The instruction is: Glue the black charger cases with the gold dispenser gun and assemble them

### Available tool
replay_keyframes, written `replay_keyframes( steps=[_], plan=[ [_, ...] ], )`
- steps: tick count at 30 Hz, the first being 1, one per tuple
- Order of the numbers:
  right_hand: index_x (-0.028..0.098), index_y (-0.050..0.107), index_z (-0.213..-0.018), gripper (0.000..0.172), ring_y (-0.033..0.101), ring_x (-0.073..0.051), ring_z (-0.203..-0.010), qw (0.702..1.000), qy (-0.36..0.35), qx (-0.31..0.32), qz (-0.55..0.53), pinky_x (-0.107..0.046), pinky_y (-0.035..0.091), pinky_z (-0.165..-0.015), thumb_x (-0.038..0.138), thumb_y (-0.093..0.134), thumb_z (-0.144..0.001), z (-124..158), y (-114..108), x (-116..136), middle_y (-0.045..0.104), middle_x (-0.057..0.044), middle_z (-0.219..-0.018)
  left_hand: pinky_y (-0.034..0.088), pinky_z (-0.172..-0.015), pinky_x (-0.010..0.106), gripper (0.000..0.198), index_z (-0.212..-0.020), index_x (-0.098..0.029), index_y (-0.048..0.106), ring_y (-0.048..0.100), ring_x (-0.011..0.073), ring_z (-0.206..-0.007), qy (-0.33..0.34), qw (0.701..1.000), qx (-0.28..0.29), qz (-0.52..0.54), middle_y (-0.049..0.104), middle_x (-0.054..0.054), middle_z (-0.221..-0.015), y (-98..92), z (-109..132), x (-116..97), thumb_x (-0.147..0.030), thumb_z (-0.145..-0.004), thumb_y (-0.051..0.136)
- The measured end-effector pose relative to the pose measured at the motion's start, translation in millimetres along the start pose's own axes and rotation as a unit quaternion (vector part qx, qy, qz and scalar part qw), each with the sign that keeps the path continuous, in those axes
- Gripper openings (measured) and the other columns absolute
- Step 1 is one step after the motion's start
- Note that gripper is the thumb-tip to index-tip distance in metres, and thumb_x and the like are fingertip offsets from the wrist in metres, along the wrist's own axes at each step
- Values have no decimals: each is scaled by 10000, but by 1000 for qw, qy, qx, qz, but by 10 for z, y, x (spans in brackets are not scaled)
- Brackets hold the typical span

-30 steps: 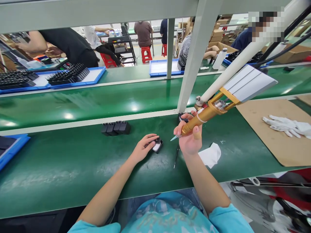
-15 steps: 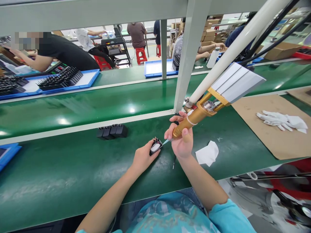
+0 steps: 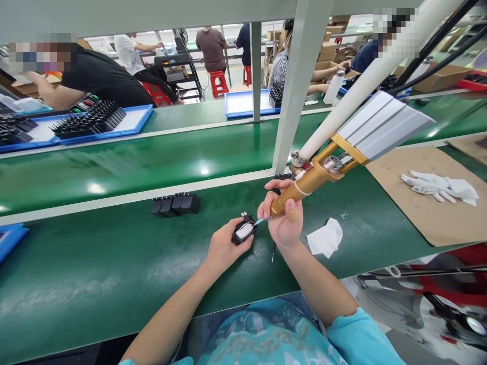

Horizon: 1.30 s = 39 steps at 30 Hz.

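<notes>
Between the fingers of my left hand point(image 3: 225, 244) is a small open black plastic case point(image 3: 244, 230) with a white block and some wiring inside, held on the green bench. My right hand point(image 3: 283, 218) grips a gold-coloured glue dispensing gun point(image 3: 304, 186), tilted down to the left. Its pale blue nozzle point(image 3: 260, 221) reaches the right rim of the case near the wires; whether it touches is too small to tell. A thin black wire point(image 3: 273, 252) lies beneath my right wrist. The gun's upper end joins a grey finned metal block point(image 3: 388, 126).
Several closed black cases point(image 3: 175, 204) stand in a row at left. A white cloth point(image 3: 326, 238) lies right of my forearm, and white gloves point(image 3: 439, 186) rest on cardboard point(image 3: 403, 203). A metal post point(image 3: 294, 91) and white pole point(image 3: 353, 94) rise ahead. Co-workers sit beyond the belt.
The black case has turned slightly in my left hand, showing more of its near side and the part sticking up at its far end. My right hand keeps its hold on the gun.
</notes>
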State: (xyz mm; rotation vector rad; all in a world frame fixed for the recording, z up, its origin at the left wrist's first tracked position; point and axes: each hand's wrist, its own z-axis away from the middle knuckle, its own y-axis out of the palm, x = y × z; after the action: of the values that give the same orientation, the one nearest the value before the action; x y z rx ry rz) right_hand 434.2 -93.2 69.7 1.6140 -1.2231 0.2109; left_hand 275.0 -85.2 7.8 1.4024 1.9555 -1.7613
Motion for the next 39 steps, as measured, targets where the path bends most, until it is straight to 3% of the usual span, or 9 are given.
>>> replay_keyframes(
  steps=[3, 10, 20, 28, 33, 39],
  plan=[
    [260, 527, -998, 244, 487, -41, -474, 1000, -4, 4, 2, -241, 487, -434, 456, 583, -865, 3, 5, 2, 575, 3, -993, 505, -570, 226, 361, -1106, -187, 593, 620, 123, -566, -8, 1000, 1, 2, 725, -1, -817, -10, 2, -9, -313, -777, 675],
    [285, 530, -1224, 408, 502, -57, -502, 1000, 3, 6, -6, -257, 476, -446, 471, 578, -864, 2, 52, 11, 575, -26, -1063, 513, -576, 243, 376, -1126, -186, 590, 606, 126, -557, -25, 1000, 2, 5, 722, 9, -830, -13, 2, 6, -311, -777, 655],
    [286, 500, -1196, 401, 473, -72, -496, 999, 31, 12, -26, -294, 506, -475, 490, 564, -856, 34, 243, -22, 614, -46, -1069, 537, -680, 257, 419, -1211, -204, 572, 652, 144, -711, 2, 999, 5, 34, 711, 31, -948, 32, -8, 10, -271, -804, 646],
    [271, 508, -988, 226, 479, -59, -496, 998, 32, 35, -45, -290, 527, -479, 463, 551, -878, 109, 321, -24, 565, -11, -1047, 517, -694, 268, 357, -1151, -202, 591, 650, 169, -771, 75, 996, -40, 27, 694, 25, -898, -8, -18, -60, -277, -807, 652],
    [277, 500, -1086, 295, 485, -62, -504, 997, 26, 40, -60, -291, 517, -462, 462, 561, -864, 107, 319, -6, 542, -22, -1068, 517, -688, 257, 365, -1162, -192, 591, 658, 159, -736, 90, 995, -50, 18, 706, 20, -867, -8, 0, -67, -280, -813, 649],
    [296, 509, -1148, 361, 494, -69, -513, 998, 16, 22, -59, -286, 483, -461, 491, 563, -849, 50, 274, -9, 543, -20, -1073, 527, -706, 280, 399, -1188, -189, 592, 670, 182, -780, 54, 997, -11, -45, 706, 41, -929, 12, -11, 47, -314, -813, 652]
  ],
)
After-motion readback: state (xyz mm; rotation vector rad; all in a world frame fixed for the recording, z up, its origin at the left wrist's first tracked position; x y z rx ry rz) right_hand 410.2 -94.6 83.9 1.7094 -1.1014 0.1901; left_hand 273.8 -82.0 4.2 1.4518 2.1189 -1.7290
